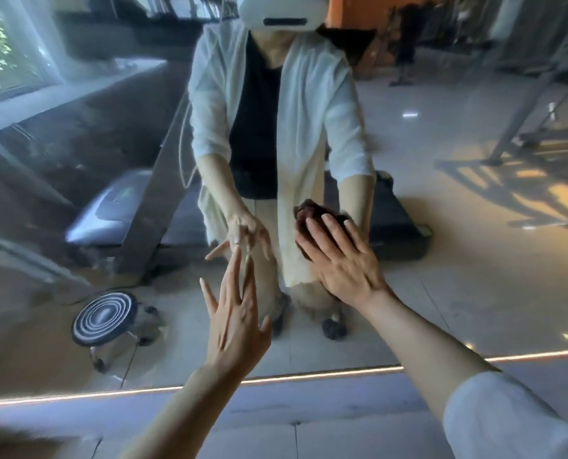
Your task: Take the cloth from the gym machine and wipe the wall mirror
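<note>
Clearly the wiping step is in hand: the cloth is off the gym machine and up against the wall mirror (474,260). From the head camera, the only view, the right hand (342,260) lies flat with straight fingers over the dark reddish-brown cloth (309,215), pressing it to the glass well above the mirror's lit bottom edge. That cloth is bunched into a crumpled wad; only its upper part shows past the fingertips, the rest hidden beneath the palm. The left hand (238,321) holds nothing, fingers spread and straight, its tips at or just short of the glass beside the cloth; I cannot tell whether they touch. Reflected in the mirror are the person's 2 arms, a treadmill (117,210) and a round striped stool (105,318) near the lower left corner.

My guess is that the next move calls for steady flat pressure and a sweep across the glass, keeping the wad under the palm so it does not slip out.
</note>
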The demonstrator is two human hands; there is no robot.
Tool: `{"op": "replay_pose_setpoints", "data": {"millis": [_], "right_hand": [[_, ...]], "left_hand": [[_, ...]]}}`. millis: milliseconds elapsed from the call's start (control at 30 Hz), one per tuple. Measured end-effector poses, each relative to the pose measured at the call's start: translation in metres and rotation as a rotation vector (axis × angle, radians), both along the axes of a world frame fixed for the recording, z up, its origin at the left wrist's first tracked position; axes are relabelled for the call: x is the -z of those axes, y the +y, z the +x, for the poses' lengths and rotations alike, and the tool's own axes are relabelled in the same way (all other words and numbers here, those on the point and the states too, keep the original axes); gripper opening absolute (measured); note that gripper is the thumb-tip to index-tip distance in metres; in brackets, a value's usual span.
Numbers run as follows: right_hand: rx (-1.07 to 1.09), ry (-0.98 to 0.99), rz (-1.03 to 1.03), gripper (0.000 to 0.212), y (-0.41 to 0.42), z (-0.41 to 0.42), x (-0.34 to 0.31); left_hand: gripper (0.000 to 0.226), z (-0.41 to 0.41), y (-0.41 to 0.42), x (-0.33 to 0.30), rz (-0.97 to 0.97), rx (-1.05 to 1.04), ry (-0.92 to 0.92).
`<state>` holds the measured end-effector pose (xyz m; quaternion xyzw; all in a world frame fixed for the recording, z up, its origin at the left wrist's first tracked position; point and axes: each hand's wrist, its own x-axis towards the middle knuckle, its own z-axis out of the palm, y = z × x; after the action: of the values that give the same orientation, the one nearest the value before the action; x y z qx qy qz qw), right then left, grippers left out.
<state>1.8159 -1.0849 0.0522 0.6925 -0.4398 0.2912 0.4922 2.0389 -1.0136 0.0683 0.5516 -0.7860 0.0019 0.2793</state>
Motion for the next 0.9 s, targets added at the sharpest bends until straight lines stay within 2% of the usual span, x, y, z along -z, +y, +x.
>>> {"op": "replay_pose_setpoints", "data": {"millis": [67,167,333,433,500,567,733,833,900], "right_hand": [[0.060,-0.031,0.039,0.064,0.012,-0.061,0.007],[0.121,-0.219,0.126,0.062,0.026,-0.110,0.018],[0.141,-0.499,0.156,0.059,0.028,-0.073,0.047],[0.053,-0.400,0.230,0.061,0.023,-0.017,0.063],[0.011,-0.374,0.203,0.062,0.015,0.027,0.064],[-0.011,-0.359,0.145,0.066,0.004,0.077,0.055],[-0.184,-0.148,0.140,0.062,-0.013,0.189,0.023],[-0.195,-0.085,0.170,0.062,-0.016,0.215,0.018],[-0.201,0.004,0.202,0.062,-0.013,0.204,0.020]], "left_hand": [[0.108,-0.021,0.000,0.004,-0.014,0.029,0.034],[0.114,-0.039,0.000,0.015,0.008,0.018,0.039],[0.120,-0.027,0.004,0.029,0.055,0.000,0.056],[0.122,-0.003,-0.002,0.033,0.063,-0.055,0.004],[0.121,0.017,-0.004,0.032,0.067,-0.120,-0.027],[0.120,0.044,-0.004,0.032,0.081,-0.203,-0.050],[0.115,0.106,-0.008,0.025,0.095,-0.264,-0.075],[0.113,0.112,-0.010,0.020,0.070,-0.275,-0.062],[0.117,0.104,-0.007,0.023,0.078,-0.283,-0.046]]}}
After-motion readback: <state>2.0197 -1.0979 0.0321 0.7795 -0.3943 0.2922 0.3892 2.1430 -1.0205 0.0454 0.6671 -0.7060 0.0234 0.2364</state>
